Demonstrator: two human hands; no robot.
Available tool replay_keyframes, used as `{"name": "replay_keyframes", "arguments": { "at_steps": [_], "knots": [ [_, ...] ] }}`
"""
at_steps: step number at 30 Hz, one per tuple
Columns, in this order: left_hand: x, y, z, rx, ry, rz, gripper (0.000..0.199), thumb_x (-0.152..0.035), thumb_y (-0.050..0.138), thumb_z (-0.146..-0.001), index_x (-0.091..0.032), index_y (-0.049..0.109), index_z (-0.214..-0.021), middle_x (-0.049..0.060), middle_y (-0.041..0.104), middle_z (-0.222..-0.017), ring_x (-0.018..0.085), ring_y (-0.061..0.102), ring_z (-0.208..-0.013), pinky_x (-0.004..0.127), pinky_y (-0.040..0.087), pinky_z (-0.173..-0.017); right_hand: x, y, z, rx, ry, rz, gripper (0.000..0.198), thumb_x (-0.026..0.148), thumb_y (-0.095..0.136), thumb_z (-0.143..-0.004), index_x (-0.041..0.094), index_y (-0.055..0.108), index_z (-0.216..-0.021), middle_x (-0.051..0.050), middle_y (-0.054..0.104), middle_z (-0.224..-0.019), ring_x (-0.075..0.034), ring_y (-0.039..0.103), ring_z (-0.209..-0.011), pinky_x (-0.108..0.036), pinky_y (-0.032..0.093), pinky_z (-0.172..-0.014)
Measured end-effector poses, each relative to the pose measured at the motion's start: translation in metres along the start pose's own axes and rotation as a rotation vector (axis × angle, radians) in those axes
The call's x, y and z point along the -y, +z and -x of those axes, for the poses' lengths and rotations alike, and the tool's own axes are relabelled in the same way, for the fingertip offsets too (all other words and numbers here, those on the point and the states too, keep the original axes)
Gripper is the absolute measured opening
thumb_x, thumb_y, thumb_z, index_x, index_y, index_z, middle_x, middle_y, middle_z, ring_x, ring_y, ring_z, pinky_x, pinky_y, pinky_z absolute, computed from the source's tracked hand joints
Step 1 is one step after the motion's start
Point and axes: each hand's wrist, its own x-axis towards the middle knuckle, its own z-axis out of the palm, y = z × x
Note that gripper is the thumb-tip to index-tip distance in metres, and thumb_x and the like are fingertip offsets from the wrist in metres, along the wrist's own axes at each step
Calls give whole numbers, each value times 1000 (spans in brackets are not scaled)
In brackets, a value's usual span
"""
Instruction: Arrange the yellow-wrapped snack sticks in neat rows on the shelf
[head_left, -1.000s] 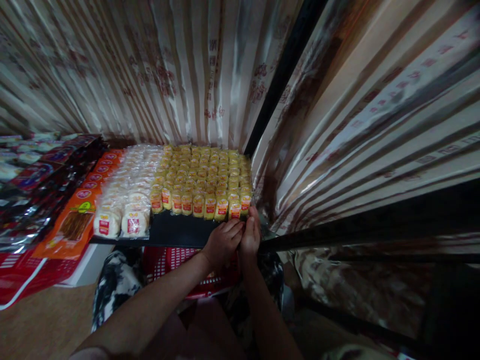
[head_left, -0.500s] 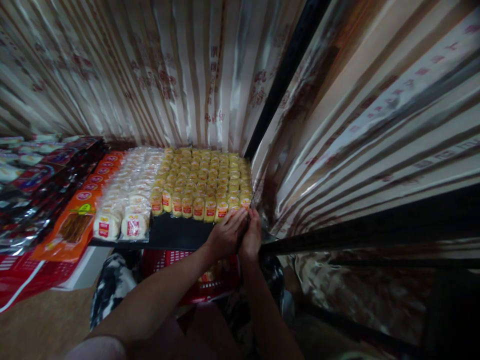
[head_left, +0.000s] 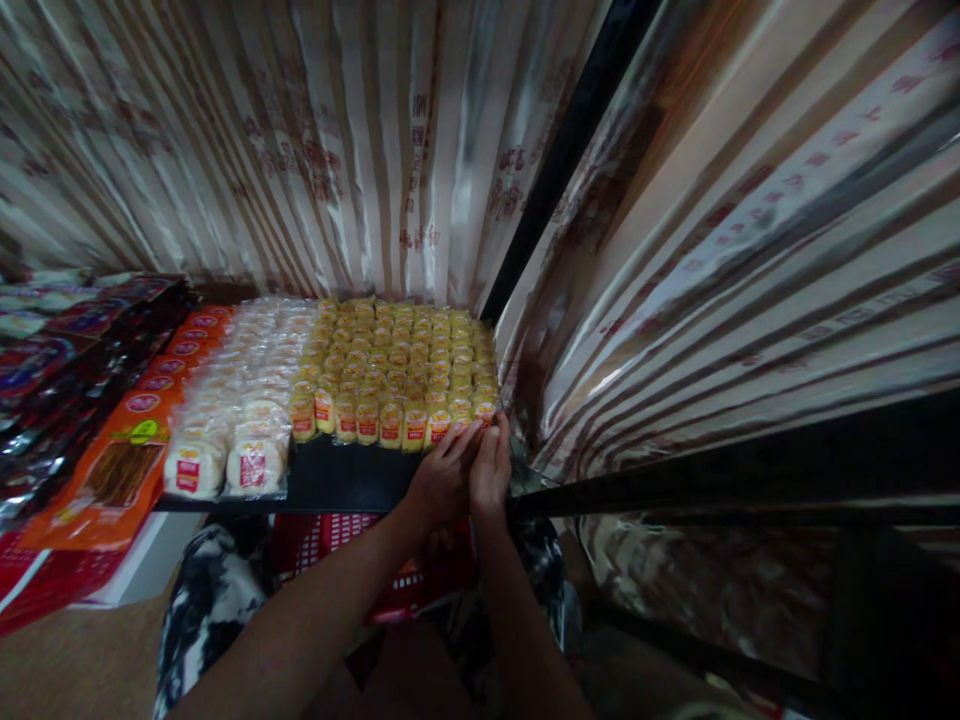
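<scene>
Rows of small yellow packaged cakes (head_left: 397,370) in clear wrappers with red labels stand packed together on a black shelf (head_left: 337,480). At their front right corner, my left hand (head_left: 439,485) lies with its fingers stretched out against the front row. My right hand (head_left: 490,470) is right beside it, fingers extended upward along the corner cake. The two hands touch or nearly touch. Anything under the palms is hidden.
Left of the cakes are rows of round white packaged cakes (head_left: 256,450), orange snack bags (head_left: 124,460) and dark shiny packets (head_left: 67,400). Below the shelf sits a red plastic basket (head_left: 300,545). A black post (head_left: 555,190) and pleated curtains (head_left: 360,150) enclose the shelf.
The view has shifted slightly, so the goods appear a little lower and further left. Both hands stay at the front right corner; the fingers have moved slightly along the front row.
</scene>
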Motion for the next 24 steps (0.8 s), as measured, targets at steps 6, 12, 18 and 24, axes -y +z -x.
{"name": "replay_keyframes", "arguments": {
  "at_steps": [6,12,18,24],
  "knots": [
    [-2,-4,-2,13,-25,-6,53,-24,43,-82,-9,43,-133,12,26,-148,27,15,-138,44,15,-112,7,3,-17,60,49,-20,70,60,20,-86,14,34,-138,-13,35,-143,-21,31,-132,-39,21,-110],
    [-2,0,-2,-7,-46,12,48,-24,44,-82,-11,48,-129,12,32,-145,28,17,-138,45,14,-112,5,4,-22,139,25,-52,70,62,22,-85,17,37,-137,-8,38,-142,-20,30,-133,-39,18,-112],
    [-1,-1,-2,-3,-49,34,45,-21,42,-83,-12,50,-127,12,38,-142,26,18,-138,43,14,-112,-2,3,-30,128,-15,-50,64,59,25,-86,19,44,-132,-7,49,-133,-20,37,-128,-39,24,-108],
    [-3,-2,-3,10,-67,43,44,-21,40,-84,-10,50,-125,12,47,-136,27,22,-136,45,17,-112,2,10,-46,105,23,-28,65,58,21,-87,15,49,-127,-10,51,-131,-20,39,-126,-38,26,-107]
  ]
}}
